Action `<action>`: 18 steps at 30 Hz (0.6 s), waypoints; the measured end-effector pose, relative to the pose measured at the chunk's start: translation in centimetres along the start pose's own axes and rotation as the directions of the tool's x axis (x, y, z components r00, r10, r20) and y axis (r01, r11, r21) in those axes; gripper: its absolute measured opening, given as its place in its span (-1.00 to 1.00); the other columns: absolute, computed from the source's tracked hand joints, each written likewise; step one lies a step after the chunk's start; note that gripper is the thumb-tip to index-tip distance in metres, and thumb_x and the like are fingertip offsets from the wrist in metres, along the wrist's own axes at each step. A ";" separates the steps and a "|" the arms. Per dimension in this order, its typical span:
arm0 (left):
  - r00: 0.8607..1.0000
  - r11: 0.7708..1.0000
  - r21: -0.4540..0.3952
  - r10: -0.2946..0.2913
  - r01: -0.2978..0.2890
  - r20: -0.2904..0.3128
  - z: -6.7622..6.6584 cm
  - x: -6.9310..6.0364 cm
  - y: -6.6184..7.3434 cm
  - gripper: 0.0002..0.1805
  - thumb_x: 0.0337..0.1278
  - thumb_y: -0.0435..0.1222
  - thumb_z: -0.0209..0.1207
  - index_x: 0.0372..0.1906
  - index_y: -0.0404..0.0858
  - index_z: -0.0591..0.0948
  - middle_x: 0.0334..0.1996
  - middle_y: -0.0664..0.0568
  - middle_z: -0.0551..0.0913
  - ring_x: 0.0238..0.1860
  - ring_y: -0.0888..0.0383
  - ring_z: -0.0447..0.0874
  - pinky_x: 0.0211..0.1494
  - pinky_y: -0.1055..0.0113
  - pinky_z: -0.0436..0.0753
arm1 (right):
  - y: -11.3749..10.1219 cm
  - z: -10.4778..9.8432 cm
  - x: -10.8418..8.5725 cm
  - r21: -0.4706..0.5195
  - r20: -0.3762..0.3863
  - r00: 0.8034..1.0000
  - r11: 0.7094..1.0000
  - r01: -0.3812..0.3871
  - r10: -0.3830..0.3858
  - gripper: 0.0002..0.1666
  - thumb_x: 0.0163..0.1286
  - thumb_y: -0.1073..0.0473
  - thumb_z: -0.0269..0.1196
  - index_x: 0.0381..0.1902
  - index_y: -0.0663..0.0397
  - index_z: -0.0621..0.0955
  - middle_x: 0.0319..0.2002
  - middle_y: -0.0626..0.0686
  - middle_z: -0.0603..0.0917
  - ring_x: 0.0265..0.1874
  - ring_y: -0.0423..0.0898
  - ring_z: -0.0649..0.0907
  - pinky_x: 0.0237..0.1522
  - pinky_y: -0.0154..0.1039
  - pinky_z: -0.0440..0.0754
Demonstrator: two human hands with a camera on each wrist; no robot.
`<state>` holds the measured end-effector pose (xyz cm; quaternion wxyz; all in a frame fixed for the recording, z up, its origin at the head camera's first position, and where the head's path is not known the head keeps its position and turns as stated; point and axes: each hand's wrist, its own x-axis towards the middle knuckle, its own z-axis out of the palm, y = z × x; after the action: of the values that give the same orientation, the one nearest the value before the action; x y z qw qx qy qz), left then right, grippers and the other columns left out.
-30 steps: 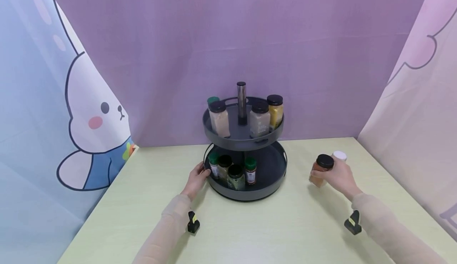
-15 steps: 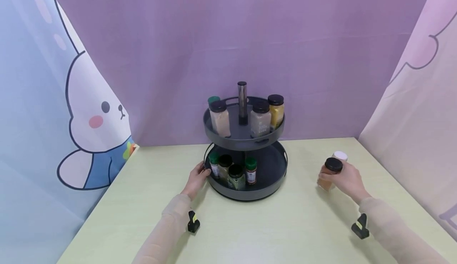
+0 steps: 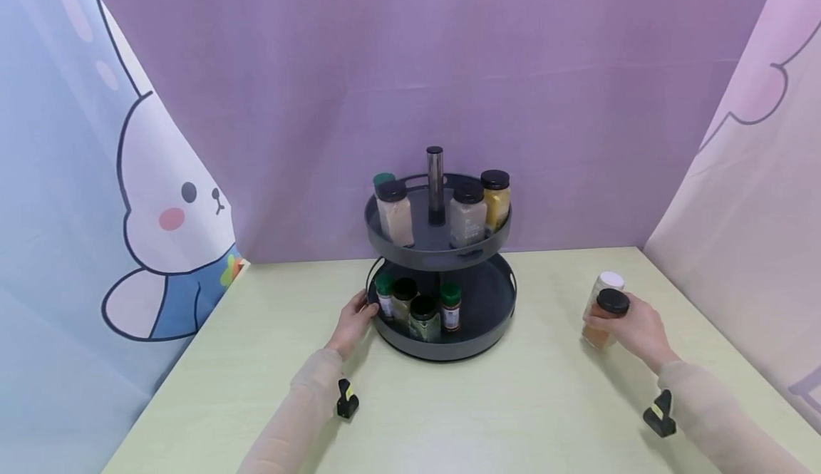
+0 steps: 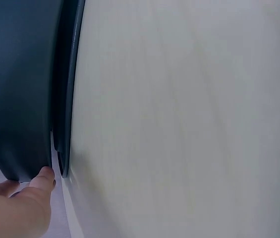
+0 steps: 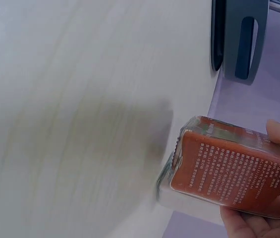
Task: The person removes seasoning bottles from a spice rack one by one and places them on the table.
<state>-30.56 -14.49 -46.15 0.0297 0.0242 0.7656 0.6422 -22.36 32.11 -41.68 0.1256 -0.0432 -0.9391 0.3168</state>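
My left hand grips the rim of the lower tray on a dark grey two-tier rack. In the left wrist view, the thumb and fingers lie around the tray's wall. Over on the right, my right hand holds a spice jar of orange-red powder with a black lid. White print covers the jar's side in the right wrist view. Just behind it stands a white-lidded jar, partly hidden. Whether the held jar touches the table cannot be told.
On the upper tray stand a pale powder jar, a greyish jar, a yellow jar and a green-lidded one. Several jars, including a green-lidded one, sit in the lower tray. A purple curtain hangs behind the table.
My right hand has moved right and toward me with the orange-red spice jar, so more of the white-lidded jar shows. The left hand and the rack look the same.
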 end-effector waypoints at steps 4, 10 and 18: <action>1.000 1.000 0.000 0.007 -0.007 0.004 0.0 0.0 0.0 -0.38 0.31 -0.35 -0.10 0.38 -0.43 0.01 0.36 -0.36 0.07 0.37 -0.20 0.05 0.38 0.01 0.21 | 0.3 -0.2 -0.2 -0.006 0.019 0.999 1.000 -0.027 0.027 -0.31 0.00 -0.15 0.37 -0.12 0.31 0.52 -0.15 0.39 0.61 -0.17 0.29 0.58 -0.28 -0.01 0.52; 1.000 1.000 0.003 -0.006 0.006 -0.015 0.0 0.1 0.0 -0.38 0.29 -0.34 -0.08 0.38 -0.41 0.03 0.36 -0.32 0.10 0.37 -0.16 0.10 0.38 0.04 0.23 | 1.0 -0.5 -0.4 -0.008 0.025 0.999 0.999 -0.042 0.042 -0.27 -0.01 -0.16 0.38 -0.09 0.33 0.51 -0.11 0.42 0.58 -0.16 0.29 0.57 -0.30 -0.06 0.51; 1.000 1.000 -0.004 -0.010 0.010 -0.017 0.0 0.2 0.0 -0.38 0.29 -0.33 -0.07 0.39 -0.40 0.04 0.36 -0.31 0.11 0.36 -0.15 0.10 0.38 0.05 0.22 | 1.8 -0.7 -0.5 -0.011 0.017 0.999 0.999 -0.048 0.048 -0.33 0.00 -0.14 0.38 -0.11 0.27 0.54 -0.13 0.38 0.60 -0.19 0.23 0.60 -0.37 -0.27 0.43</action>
<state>-30.73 -14.44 -46.19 0.0266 0.0147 0.7646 0.6438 -21.68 33.93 -42.34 0.1099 -0.0637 -0.9405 0.3151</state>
